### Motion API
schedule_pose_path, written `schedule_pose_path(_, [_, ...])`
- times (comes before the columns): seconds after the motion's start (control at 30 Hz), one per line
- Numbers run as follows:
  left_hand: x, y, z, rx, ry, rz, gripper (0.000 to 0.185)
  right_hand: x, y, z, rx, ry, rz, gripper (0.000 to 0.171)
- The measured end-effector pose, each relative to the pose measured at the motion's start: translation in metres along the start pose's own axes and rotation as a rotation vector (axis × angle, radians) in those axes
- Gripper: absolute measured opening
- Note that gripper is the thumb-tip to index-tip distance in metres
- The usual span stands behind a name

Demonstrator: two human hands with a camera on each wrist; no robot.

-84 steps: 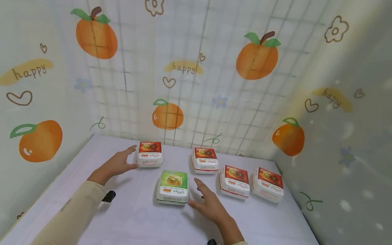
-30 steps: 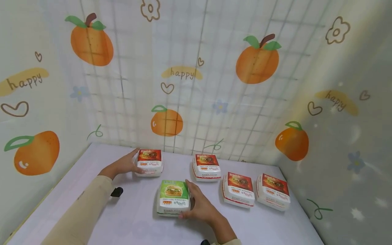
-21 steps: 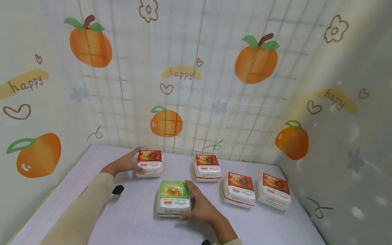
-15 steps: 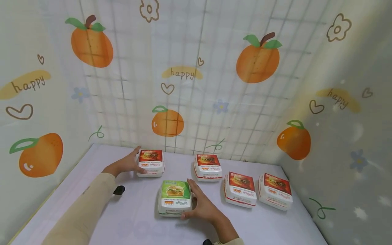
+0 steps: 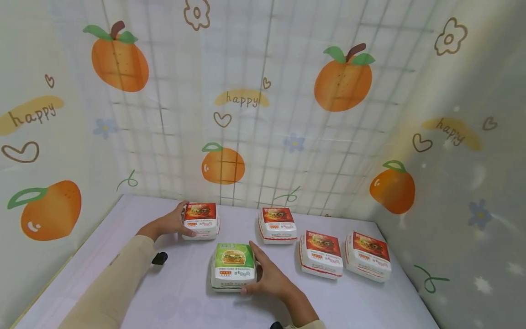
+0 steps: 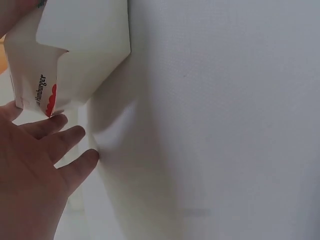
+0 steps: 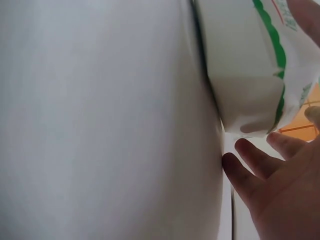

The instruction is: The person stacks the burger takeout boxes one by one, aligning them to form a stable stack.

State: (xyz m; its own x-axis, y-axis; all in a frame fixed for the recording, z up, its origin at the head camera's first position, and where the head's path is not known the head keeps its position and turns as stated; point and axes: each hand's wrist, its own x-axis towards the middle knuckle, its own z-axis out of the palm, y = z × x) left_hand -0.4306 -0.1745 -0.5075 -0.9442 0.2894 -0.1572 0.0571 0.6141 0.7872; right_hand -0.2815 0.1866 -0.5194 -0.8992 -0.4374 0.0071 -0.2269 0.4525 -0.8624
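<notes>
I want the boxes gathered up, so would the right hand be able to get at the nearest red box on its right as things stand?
Probably yes. The right hand grips the green box, so it must let go first. The nearest red box sits apart on the table, with only bare surface between.

I see a white burger box with a green lid (image 5: pixel 233 267) on the pale lilac counter (image 5: pixel 185 301). Four white boxes with red lids (image 5: pixel 320 244) carry burger pictures. My sleeve (image 5: pixel 111 288) is beige. The backdrop (image 5: pixel 263 114) shows oranges, hearts, flowers and "happy" on a grey grid.
</notes>
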Motion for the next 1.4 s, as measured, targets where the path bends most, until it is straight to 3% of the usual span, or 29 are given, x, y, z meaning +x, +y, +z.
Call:
schedule_pose_path(0.33, [-0.013, -0.004, -0.005, -0.01, 0.045, 0.014, 0.136, 0.003, -0.006, 0.004, -0.01, 0.014, 0.02, 0.128])
schedule_pose_path(0.5, [-0.019, -0.008, -0.004, -0.013, 0.059, -0.004, 0.139, 0.001, -0.004, 0.006, -0.015, 0.031, 0.028, 0.129])
schedule_pose_path(0.77, [-0.026, -0.01, 0.001, 0.014, 0.116, 0.023, 0.135, 0.004, -0.003, 0.006, -0.027, 0.042, 0.051, 0.127])
schedule_pose_path(1.0, [-0.021, -0.017, -0.001, 0.016, 0.051, 0.006, 0.145, 0.007, -0.001, 0.009, 0.007, 0.033, 0.022, 0.127])
schedule_pose_path(1.23, [-0.01, -0.013, -0.004, -0.027, -0.029, 0.14, 0.14, 0.007, 0.004, 0.012, -0.004, 0.034, 0.017, 0.127])
schedule_pose_path(1.4, [-0.007, -0.005, 0.001, 0.031, -0.044, 0.187, 0.137, 0.005, 0.003, 0.009, -0.03, 0.046, 0.023, 0.128])
